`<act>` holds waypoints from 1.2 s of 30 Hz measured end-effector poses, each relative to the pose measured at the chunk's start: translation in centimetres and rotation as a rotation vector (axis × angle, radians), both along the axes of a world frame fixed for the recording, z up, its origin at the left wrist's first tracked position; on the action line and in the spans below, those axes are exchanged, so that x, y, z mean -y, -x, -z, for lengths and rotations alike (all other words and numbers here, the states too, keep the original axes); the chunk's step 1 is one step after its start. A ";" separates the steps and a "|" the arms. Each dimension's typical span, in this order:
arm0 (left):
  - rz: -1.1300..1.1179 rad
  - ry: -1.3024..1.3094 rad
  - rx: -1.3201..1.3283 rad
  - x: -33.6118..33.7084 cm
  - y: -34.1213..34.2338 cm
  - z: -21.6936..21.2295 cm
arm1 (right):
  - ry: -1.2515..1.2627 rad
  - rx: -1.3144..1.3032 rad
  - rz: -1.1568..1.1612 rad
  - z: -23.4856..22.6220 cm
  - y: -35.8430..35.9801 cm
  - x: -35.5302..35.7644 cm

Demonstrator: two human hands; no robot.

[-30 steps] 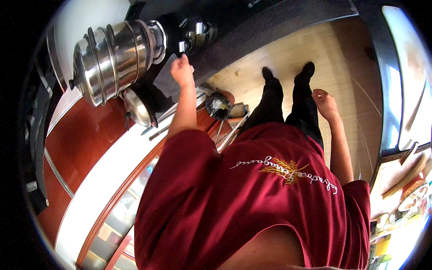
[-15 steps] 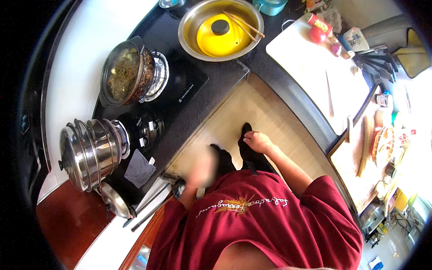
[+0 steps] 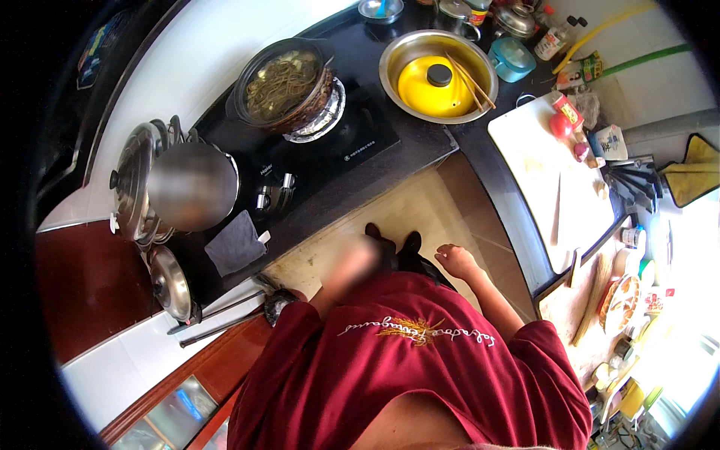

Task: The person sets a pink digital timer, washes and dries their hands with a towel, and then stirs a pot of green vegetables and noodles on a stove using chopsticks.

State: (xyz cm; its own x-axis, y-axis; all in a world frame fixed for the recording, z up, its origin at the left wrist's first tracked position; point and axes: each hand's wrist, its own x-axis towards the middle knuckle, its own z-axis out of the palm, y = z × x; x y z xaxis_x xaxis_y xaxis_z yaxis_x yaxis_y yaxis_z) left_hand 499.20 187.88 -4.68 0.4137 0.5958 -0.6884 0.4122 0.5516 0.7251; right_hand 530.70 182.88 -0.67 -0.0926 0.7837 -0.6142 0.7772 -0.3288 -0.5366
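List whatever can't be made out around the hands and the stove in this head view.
- Left hand: a blurred patch in the head view; open or shut cannot be told.
- Steel pot: its top is blurred out, contents unseen.
- Metal bowl: a yellow lid covers what is inside.
- Right hand: empty, fingers loosely open.

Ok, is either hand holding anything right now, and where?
The right hand hangs loose over the floor, holding nothing. The left hand is blurred, so it cannot be told.

Dark surface (image 3: 420,161) bearing a pot of noodles (image 3: 283,84), a steel bowl (image 3: 438,66) with a yellow lid (image 3: 437,85), a grey cloth (image 3: 235,243), and a white cutting board (image 3: 551,180) to the right.
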 end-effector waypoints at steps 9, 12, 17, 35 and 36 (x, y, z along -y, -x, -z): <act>-0.036 -0.134 0.181 -1.9 3.0 2.6 | -0.322 0.047 -0.043 -5.2 2.8 -7.7; -0.164 -0.071 0.139 -3.6 3.8 -2.9 | -0.940 0.022 0.242 -8.0 0.5 -14.2; -0.277 -0.022 0.157 -5.1 5.9 -4.1 | -0.989 0.238 0.463 -13.8 -5.8 -25.2; -0.376 -0.075 0.274 -12.4 1.6 -7.3 | -0.255 0.881 0.106 -12.2 -8.3 -35.1; -0.387 -0.061 0.277 -12.8 1.1 -7.6 | -0.263 0.879 0.091 -13.2 -9.3 -35.5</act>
State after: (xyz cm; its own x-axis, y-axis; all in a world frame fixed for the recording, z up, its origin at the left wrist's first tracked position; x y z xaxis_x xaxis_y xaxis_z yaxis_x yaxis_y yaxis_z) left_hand 498.07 200.64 2.95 0.3168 0.7783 -0.5421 -0.0286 0.5791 0.8147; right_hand 540.01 218.37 12.55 0.3915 0.8895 -0.2356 0.9179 -0.3595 0.1681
